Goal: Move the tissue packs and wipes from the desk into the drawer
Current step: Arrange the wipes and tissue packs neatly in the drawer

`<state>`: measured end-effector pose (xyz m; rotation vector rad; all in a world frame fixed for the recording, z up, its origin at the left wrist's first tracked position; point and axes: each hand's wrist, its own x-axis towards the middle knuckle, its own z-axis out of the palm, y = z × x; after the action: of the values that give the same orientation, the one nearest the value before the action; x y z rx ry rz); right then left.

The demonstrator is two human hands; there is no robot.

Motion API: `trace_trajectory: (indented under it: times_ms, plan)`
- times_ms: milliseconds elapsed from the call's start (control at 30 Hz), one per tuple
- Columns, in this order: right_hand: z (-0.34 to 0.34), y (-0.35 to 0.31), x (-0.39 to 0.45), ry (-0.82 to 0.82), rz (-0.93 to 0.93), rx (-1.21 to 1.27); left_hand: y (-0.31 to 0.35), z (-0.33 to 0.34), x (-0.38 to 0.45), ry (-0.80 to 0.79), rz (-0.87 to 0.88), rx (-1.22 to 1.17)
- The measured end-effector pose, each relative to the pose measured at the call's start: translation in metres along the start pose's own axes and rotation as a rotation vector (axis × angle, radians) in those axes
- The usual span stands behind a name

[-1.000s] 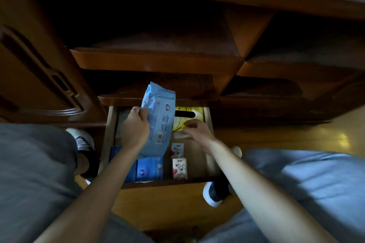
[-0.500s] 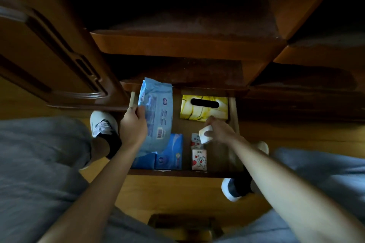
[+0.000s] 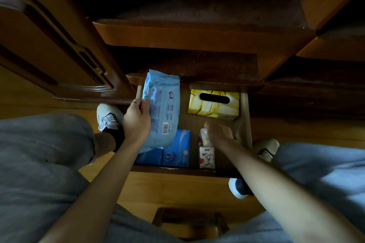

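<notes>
The open wooden drawer [image 3: 245,124] sits low under the desk. My left hand [image 3: 137,122] grips a large light-blue wipes pack [image 3: 163,108], held tilted over the drawer's left side. Beneath it lie blue tissue packs [image 3: 177,150]. A yellow tissue box [image 3: 214,104] rests at the drawer's back right. My right hand [image 3: 219,132] is blurred, low in the drawer on a small white pocket tissue pack [image 3: 203,138]; whether it grips it is unclear. Another small pocket pack with hearts [image 3: 206,158] lies at the front.
A carved cabinet door [image 3: 49,45] stands open at left. Wooden shelves [image 3: 187,33] overhang the drawer. My knees in grey trousers flank the drawer, and white shoes [image 3: 108,116] rest on the wooden floor. A wooden stool edge [image 3: 189,221] shows below.
The view has dropped closer to the drawer. My right hand moved the small white pack down into the drawer beside the other pocket pack. My left hand still holds the wipes pack.
</notes>
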<state>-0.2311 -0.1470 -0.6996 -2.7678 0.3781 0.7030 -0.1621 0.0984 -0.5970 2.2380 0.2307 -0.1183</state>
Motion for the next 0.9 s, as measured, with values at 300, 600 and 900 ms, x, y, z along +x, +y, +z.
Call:
trace_trajectory:
  times_ms: [300,600,900]
  plan:
    - [-0.003,0.004,-0.001,-0.052,0.192,0.154,0.000,-0.001,-0.003,-0.005,0.022,-0.031]
    - [0.022,-0.028,-0.017,-0.061,0.282,0.114,-0.006,-0.005,-0.010,-0.027,-0.009,-0.036]
    - [0.020,-0.028,-0.019,-0.051,0.267,0.138,-0.003,0.001,-0.012,-0.067,0.012,-0.015]
